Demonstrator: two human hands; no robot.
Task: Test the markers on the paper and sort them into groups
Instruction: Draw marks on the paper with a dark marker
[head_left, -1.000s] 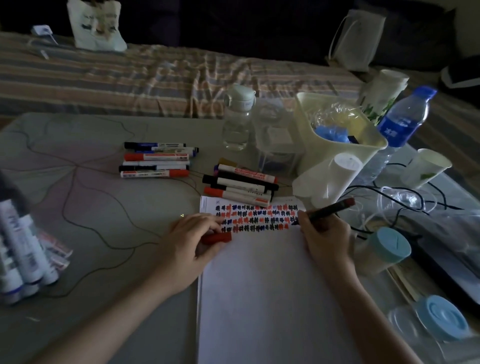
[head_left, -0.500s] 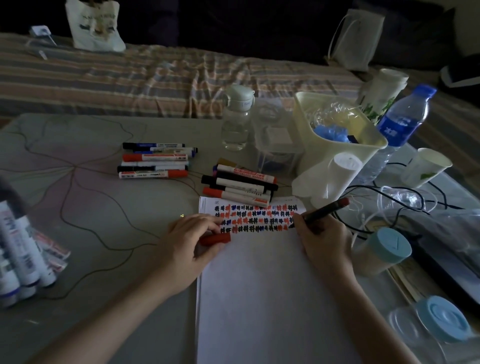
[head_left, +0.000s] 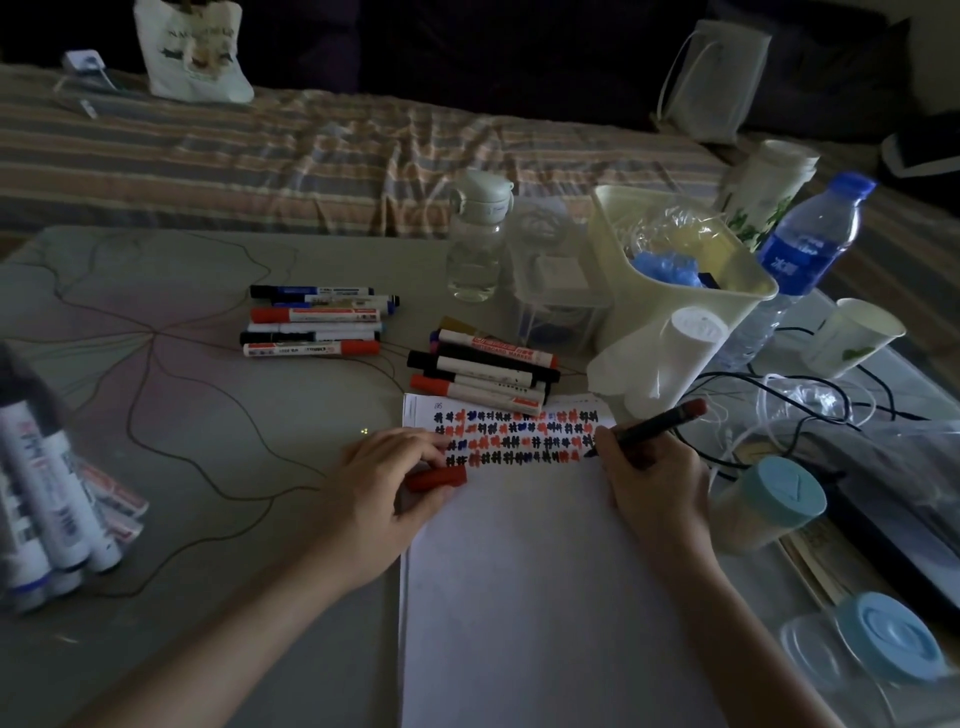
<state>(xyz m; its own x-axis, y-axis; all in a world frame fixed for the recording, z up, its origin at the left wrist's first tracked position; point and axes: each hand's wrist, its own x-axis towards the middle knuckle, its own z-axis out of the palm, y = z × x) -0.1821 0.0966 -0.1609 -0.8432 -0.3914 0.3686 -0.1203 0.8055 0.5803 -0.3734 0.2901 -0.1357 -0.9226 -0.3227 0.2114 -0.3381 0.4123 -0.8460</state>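
A white paper (head_left: 524, 587) lies on the table, its top covered with rows of red, blue and black test marks. My right hand (head_left: 649, 483) grips a dark marker with a red end (head_left: 657, 423), its tip on the paper at the right end of the marks. My left hand (head_left: 384, 493) holds a red cap (head_left: 436, 477) at the paper's left edge. One group of markers (head_left: 314, 326) lies to the far left. A second group (head_left: 483, 373) lies just above the paper. More markers (head_left: 57, 499) lie bunched at the left edge.
A clear bottle (head_left: 478, 244), a clear box (head_left: 558, 291), a cream bin (head_left: 675, 275), a blue-capped water bottle (head_left: 800, 260), paper cups (head_left: 852, 338), cables (head_left: 810, 400) and blue-lidded jars (head_left: 769, 504) crowd the right side. A striped bed (head_left: 311, 161) lies beyond the table.
My right hand has slid the marker tip slightly down and left along the marks. The left hand and the red cap have stayed in place.
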